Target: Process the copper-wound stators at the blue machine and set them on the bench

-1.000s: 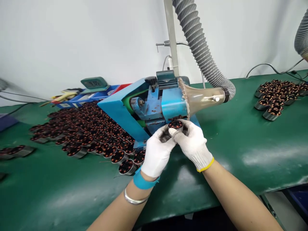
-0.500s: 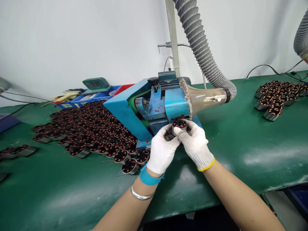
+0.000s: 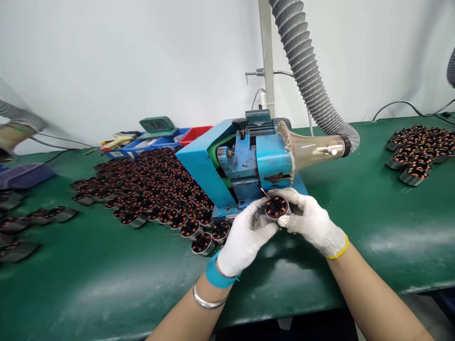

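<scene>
A round motor stator [image 3: 277, 207] with copper windings and a black core is held between both gloved hands, just in front of the blue belt-driven machine [image 3: 273, 154]. My left hand [image 3: 249, 232], in a white glove, grips the stator's left side. Around its right side close the fingers and thumb of my right hand [image 3: 311, 220], also gloved in white. A thin wire end sticks up from the stator toward the machine's slotted cover. Parts of the left fingers are hidden behind the palm.
Many similar stators [image 3: 152, 182] crowd the green bench mat [image 3: 124, 284] left of the machine; a smaller group [image 3: 414, 173] stands at right. Behind are blue bins [image 3: 142, 147], a red bin [image 3: 195, 135] and a digital clock [image 3: 157, 124]. A grey hose [image 3: 305, 66] joins the clear funnel [image 3: 313, 149].
Both hands have drawn the stator back from the machine's slot, toward me, and its top face now shows more fully. The camera view has shifted slightly left.
</scene>
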`<state>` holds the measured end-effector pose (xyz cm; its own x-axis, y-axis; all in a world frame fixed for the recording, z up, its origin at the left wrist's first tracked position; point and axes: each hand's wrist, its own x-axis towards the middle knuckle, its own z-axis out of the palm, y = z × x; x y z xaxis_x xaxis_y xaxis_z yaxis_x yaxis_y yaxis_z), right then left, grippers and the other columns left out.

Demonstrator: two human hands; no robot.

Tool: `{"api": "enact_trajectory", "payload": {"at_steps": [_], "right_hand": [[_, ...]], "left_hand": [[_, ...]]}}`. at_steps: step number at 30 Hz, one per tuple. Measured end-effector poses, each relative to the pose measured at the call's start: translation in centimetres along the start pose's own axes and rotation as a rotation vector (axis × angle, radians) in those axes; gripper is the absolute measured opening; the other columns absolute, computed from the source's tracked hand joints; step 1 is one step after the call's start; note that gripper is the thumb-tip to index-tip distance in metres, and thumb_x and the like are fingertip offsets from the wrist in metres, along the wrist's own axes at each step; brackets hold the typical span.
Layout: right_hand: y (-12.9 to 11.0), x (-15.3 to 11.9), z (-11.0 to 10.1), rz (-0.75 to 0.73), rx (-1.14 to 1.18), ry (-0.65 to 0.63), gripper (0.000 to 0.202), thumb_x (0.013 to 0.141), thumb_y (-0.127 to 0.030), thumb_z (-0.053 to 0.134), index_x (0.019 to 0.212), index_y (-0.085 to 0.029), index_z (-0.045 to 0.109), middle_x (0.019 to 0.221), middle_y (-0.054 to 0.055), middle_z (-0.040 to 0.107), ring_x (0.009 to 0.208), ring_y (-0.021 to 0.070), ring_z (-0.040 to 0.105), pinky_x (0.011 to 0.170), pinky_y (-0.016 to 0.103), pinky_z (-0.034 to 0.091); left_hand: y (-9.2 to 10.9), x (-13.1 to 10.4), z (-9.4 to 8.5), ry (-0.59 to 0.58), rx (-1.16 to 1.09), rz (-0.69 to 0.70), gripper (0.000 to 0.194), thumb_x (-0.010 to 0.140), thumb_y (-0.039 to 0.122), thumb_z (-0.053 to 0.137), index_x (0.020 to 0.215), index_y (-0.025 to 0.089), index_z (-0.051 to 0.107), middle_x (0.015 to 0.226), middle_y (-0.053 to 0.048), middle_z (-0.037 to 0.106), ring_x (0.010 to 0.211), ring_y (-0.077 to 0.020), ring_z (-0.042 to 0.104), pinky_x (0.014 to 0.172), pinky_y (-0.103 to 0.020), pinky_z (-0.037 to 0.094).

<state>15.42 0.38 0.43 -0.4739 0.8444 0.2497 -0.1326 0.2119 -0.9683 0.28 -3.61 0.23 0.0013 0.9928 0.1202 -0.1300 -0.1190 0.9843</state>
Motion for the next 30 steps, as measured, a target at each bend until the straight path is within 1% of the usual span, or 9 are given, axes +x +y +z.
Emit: {"api": "enact_trajectory", "payload": {"at_steps": [1, 2, 4, 5, 8, 10, 15, 20, 30], "right_hand": [[0.0, 0.0, 0.2, 0.026, 0.064, 0.012, 0.054, 0.071, -0.032, 0.076, 0.122, -0.022, 0.062, 0.118, 0.007, 0.062, 0.107, 0.0256, 0.06, 0.091, 0.037, 0.051], [0.1, 0.0, 0.6, 0.046, 0.133, 0.059, 0.056, 0.071, -0.034, 0.075, 0.123, -0.022, 0.06, 0.119, 0.007, 0.062, 0.103, 0.0252, 0.062, 0.083, 0.035, 0.053], [0.5, -0.1, 1.8, 0.072, 0.246, 0.199, 0.059, 0.07, -0.035, 0.075, 0.124, -0.021, 0.056, 0.116, 0.009, 0.064, 0.093, 0.0234, 0.065, 0.069, 0.032, 0.056], [0.7, -0.2, 2.5, 0.075, 0.279, 0.257, 0.058, 0.068, -0.034, 0.075, 0.122, -0.021, 0.055, 0.113, 0.009, 0.065, 0.091, 0.0228, 0.065, 0.067, 0.031, 0.056], [1.3, -0.5, 4.2, 0.072, 0.299, 0.318, 0.054, 0.064, -0.027, 0.077, 0.114, -0.021, 0.057, 0.105, 0.008, 0.068, 0.091, 0.0227, 0.066, 0.077, 0.034, 0.057], [1.6, -0.5, 4.6, 0.087, 0.284, 0.33, 0.051, 0.065, -0.027, 0.076, 0.113, -0.02, 0.058, 0.101, 0.007, 0.069, 0.092, 0.0231, 0.067, 0.082, 0.037, 0.056], [1.7, 0.1, 3.5, 0.105, 0.215, 0.365, 0.049, 0.07, -0.032, 0.073, 0.115, -0.018, 0.06, 0.103, 0.008, 0.07, 0.094, 0.0239, 0.067, 0.086, 0.038, 0.055], [1.6, 1.2, 2.6, 0.082, 0.209, 0.442, 0.044, 0.069, -0.034, 0.074, 0.108, -0.016, 0.063, 0.101, 0.009, 0.07, 0.094, 0.0227, 0.067, 0.088, 0.037, 0.054], [0.7, 2.2, 2.4, 0.065, 0.29, 0.494, 0.03, 0.07, -0.034, 0.07, 0.094, -0.017, 0.063, 0.089, 0.006, 0.072, 0.083, 0.0202, 0.067, 0.081, 0.033, 0.054]], "left_hand": [[0.0, 0.1, -0.1, 0.03, -0.012, -0.001, 0.049, 0.06, 0.026, 0.077, 0.104, 0.017, 0.056, 0.109, -0.01, 0.07, 0.099, -0.0249, 0.068, 0.09, -0.039, 0.053], [-0.1, 0.2, -0.1, 0.071, -0.016, 0.0, 0.048, 0.059, 0.025, 0.078, 0.1, 0.017, 0.055, 0.105, -0.009, 0.071, 0.096, -0.0244, 0.068, 0.088, -0.039, 0.054], [-0.3, 0.4, 0.0, 0.157, -0.018, 0.019, 0.048, 0.055, 0.025, 0.079, 0.095, 0.018, 0.054, 0.098, -0.007, 0.071, 0.091, -0.0241, 0.069, 0.085, -0.039, 0.055], [-0.4, 0.4, 0.1, 0.194, -0.017, 0.035, 0.051, 0.054, 0.024, 0.08, 0.096, 0.018, 0.053, 0.097, -0.007, 0.072, 0.09, -0.0241, 0.069, 0.085, -0.039, 0.055], [-0.8, 0.4, 0.3, 0.27, 0.028, 0.074, 0.061, 0.048, 0.019, 0.082, 0.103, 0.017, 0.056, 0.102, -0.008, 0.071, 0.094, -0.0245, 0.069, 0.087, -0.038, 0.055], [-1.0, 0.4, 0.5, 0.291, 0.078, 0.066, 0.06, 0.048, 0.017, 0.081, 0.103, 0.017, 0.057, 0.103, -0.008, 0.071, 0.095, -0.0241, 0.068, 0.088, -0.037, 0.055], [-1.0, 1.2, 1.1, 0.303, 0.166, 0.008, 0.05, 0.053, 0.02, 0.079, 0.098, 0.015, 0.058, 0.089, -0.007, 0.073, 0.081, -0.0222, 0.07, 0.076, -0.034, 0.057], [0.0, 2.4, 2.1, 0.28, 0.223, 0.047, 0.047, 0.058, 0.025, 0.076, 0.102, 0.016, 0.061, 0.097, -0.008, 0.073, 0.087, -0.022, 0.07, 0.081, -0.033, 0.056], [0.9, 3.5, 2.6, 0.351, 0.48, 0.065, 0.035, 0.061, 0.037, 0.072, 0.087, 0.017, 0.062, 0.075, -0.004, 0.07, 0.071, -0.0203, 0.066, 0.067, -0.03, 0.051]]}}
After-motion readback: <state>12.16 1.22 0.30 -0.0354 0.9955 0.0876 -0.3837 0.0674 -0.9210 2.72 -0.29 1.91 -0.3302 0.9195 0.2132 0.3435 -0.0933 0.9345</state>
